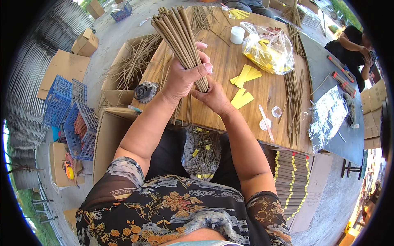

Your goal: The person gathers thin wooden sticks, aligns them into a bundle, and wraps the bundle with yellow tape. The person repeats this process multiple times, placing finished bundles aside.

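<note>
A thick bundle of brown sticks (177,36), which look like incense sticks, is held tilted above the near left part of the wooden table (197,112). My left hand (182,77) wraps round the lower half of it, thumb across the front. Lower down, my right hand (214,97) closes about the bottom end, and its fingers are partly hidden. The upper ends fan out a little toward the far left. Yellow paper strips (246,76) lie on the table to the right of my hands.
A clear plastic bag (269,51) with yellow strips and a white cup (237,35) stand farther back. Loose sticks fill a cardboard box (117,96) at left. Banded bundles (292,180) lie lower right. Another person (349,45) is at far right.
</note>
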Motion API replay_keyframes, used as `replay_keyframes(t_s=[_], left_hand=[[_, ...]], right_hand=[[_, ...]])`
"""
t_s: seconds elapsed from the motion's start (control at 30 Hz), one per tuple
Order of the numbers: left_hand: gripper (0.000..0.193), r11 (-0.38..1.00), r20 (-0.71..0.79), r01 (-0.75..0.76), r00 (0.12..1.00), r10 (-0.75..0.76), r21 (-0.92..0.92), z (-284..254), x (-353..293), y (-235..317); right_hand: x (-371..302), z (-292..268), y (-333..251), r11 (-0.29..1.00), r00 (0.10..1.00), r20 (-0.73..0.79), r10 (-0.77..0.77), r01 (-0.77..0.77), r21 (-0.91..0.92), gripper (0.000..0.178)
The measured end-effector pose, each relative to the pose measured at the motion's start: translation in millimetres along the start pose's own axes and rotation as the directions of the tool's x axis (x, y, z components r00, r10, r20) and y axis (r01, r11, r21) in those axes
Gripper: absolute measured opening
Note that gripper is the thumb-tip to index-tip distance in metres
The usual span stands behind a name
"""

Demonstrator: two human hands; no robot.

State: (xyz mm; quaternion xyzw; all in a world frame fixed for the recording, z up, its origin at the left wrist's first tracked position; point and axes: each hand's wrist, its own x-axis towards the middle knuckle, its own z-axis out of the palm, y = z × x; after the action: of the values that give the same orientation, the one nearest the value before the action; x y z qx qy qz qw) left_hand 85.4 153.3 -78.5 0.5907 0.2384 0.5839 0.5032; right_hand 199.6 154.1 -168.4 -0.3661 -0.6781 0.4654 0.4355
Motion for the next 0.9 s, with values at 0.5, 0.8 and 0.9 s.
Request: replay_keyframes(t_s=[0.5,0.8,0.9], left_hand=[[0.022,0.841,-0.04,0.261,0.948,-0.317,-0.475,-1.7,-37.2,13.0],[0.025,0.774,-0.003,0.258,0.948,-0.318,-0.579,-6.7,-74.5,31.7],[0.029,0.827,-0.081,0.214,0.951,-0.298,-0.52,-8.4,-87.6,43.0]], right_hand=[[-36.7,5.6,-64.7,0.881,0.888,0.35,0.299,-0.398,0.255,0.02],[-81.0,27.5,-91.4,0.791,0.826,0.377,0.418,-0.535,0.297,0.018],[-102.1,32.9,-96.5,0.779,0.813,0.373,0.447,-0.559,0.285,0.019]])
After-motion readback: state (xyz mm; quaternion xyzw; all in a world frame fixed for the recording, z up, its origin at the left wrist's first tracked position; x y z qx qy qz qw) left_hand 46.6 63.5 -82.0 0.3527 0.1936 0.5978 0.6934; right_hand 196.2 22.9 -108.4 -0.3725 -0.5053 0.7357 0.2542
